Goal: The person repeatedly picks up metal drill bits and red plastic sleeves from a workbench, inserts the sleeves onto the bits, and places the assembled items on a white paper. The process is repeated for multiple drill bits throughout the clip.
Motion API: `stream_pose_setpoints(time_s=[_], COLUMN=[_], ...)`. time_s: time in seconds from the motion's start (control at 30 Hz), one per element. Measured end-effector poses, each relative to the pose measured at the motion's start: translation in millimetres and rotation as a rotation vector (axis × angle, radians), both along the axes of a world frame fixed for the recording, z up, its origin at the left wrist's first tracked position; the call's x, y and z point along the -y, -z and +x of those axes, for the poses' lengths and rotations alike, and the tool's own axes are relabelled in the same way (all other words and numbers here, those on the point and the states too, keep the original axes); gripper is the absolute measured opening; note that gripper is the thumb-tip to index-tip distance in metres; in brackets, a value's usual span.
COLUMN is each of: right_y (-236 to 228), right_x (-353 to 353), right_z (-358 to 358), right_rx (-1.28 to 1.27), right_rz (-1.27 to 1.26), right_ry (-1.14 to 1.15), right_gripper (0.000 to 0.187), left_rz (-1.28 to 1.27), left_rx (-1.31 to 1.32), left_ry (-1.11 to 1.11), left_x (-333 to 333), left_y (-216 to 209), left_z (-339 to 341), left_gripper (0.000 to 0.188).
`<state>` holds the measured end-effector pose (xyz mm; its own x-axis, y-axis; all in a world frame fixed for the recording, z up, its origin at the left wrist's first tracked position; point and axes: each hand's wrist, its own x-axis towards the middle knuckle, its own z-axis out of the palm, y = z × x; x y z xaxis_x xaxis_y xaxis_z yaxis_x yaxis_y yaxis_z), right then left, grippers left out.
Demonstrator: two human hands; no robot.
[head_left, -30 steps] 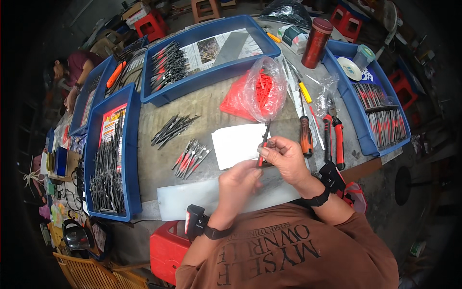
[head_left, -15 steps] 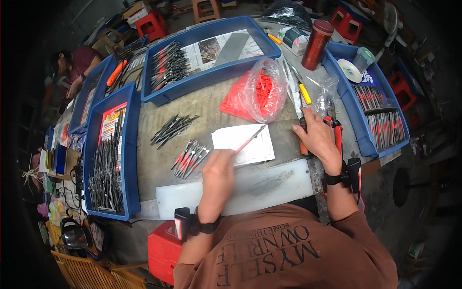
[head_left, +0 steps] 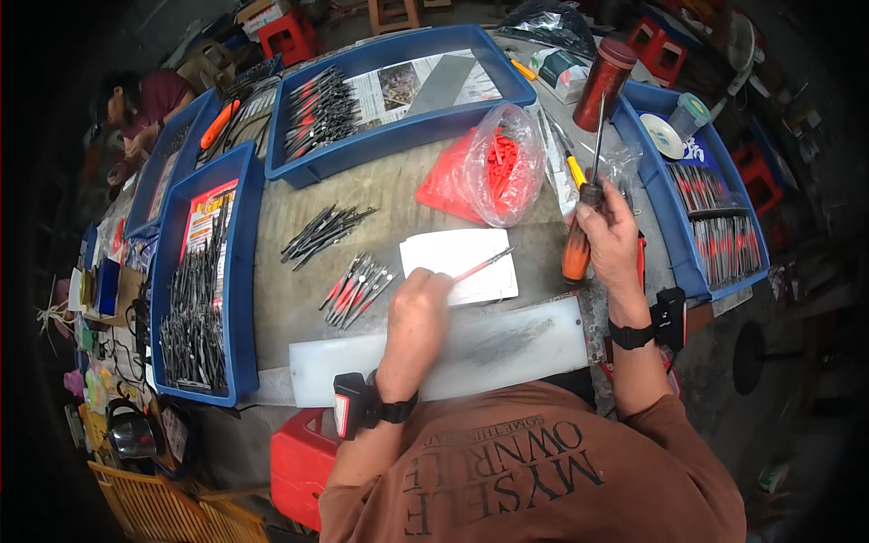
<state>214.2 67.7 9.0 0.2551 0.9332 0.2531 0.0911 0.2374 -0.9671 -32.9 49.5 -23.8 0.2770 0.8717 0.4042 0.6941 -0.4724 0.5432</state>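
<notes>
Left hand (head_left: 418, 317) pinching a slim red-and-black rod (head_left: 482, 263), tip out over white paper (head_left: 448, 252). Right hand (head_left: 611, 240) wrapped round a screwdriver (head_left: 576, 253): smooth orange-and-black handle, straight metal shaft pointing away from the wearer. Writing: dark capitals on brown shirt (head_left: 634, 462), small print on newspaper (head_left: 389, 90) in blue plastic tray (head_left: 398, 138). Crinkled clear bag (head_left: 529, 185) holds small red pieces (head_left: 501, 165). Frosted flat plate (head_left: 516, 344) nearest the wearer.

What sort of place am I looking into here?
Probably a small workshop: a blue tray holds many thin red-and-black pieces, a clear bag of small red parts sits on the worktable, and the right hand grips a screwdriver.
</notes>
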Motion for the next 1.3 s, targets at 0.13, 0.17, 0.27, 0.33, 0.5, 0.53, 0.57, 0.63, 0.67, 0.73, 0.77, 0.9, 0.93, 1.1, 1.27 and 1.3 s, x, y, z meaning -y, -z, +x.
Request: stream_pose_setpoints(time_s=[0.13, 0.17, 0.27, 0.33, 0.5, 0.53, 0.57, 0.63, 0.67, 0.73, 0.77, 0.9, 0.93, 1.1, 1.27, 1.3], right_y=[-1.1, -1.3, -11.6, -25.4, -47.2, -46.4, -42.0, -38.5, -39.2, -44.6, -49.0, -50.3, -43.7, 2.6, -2.8, -11.3], right_x=[0.1, -1.7, -9.2, -10.5, -6.4, -7.0, -12.4, -17.9, -20.0, -19.4, -18.4, -18.9, -23.5, -31.1, -23.8, -22.2], right_z=[-36.1, -47.2, -69.9, -74.2, -81.5, -87.9, -98.8, -109.3, -109.7, -102.0, -93.9, -83.8, -89.1, -97.9, -96.1, -97.9], right_rx=[-0.326, -0.356, -0.381, -0.374, -0.327, -0.343, 0.009, 0.048, 0.005, -0.101, -0.183, 0.034, 0.283, 0.020, 0.006, 0.006], right_rz=[0.176, 0.151, 0.044, 0.163, 0.348, 0.384, 0.381, 0.169, 0.203, 0.088, 0.171, 0.417, 0.478, 0.193, 0.122, 0.137], right_ry=[-0.229, -0.269, -0.312, -0.349, -0.374, -0.362, -0.264, -0.145, -0.192, -0.233, -0.324, -0.333, -0.328, -0.286, -0.346, -0.348], right_gripper=[0.041, 0.040, 0.035, 0.022, 0.015, 0.015, 0.015, 0.014, 0.014, 0.013, 0.013, 0.014, 0.015, 0.017, 0.016, 0.015], left_rz=[0.001, -0.002, -0.014, -0.009, -0.002, 0.002, -0.008, 0.003, 0.004, 0.010, 0.012, 0.024, 0.021, -0.008, -0.003, -0.014], left_rx=[0.037, 0.001, -0.009, 0.024, -0.012, -0.001, -0.012, -0.009, -0.021, 0.004, 0.004, 0.047, 0.072, 0.029, 0.071, 0.060], left_ry=[0.007, 0.000, -0.001, 0.012, 0.011, 0.013, 0.016, 0.022, 0.018, 0.032, 0.025, 0.024, 0.025, 0.012, -0.005, -0.006], left_x=[-0.3, -0.3, -0.2, -0.2, 0.2, 0.5, 1.9, 0.9, 0.5, 0.5, 1.6, -0.1, 0.8, 2.4, 3.6, 3.0], left_y=[0.3, -0.1, -1.5, -2.4, -4.2, -4.7, -5.2, -6.3, -6.7, -7.2, -6.9, -5.4, -5.0, -2.1, 1.1, 1.3], left_z=[0.9, 1.0, 1.2, 1.0, 1.9, 2.1, 1.9, 1.2, 1.0, 1.0, 1.2, 2.7, 2.4, -1.0, -3.2, -3.2], left_gripper=[0.006, 0.006, 0.006, 0.006, 0.011, 0.012, 0.012, 0.013, 0.013, 0.013, 0.013, 0.013, 0.013, 0.008, 0.005, 0.005])
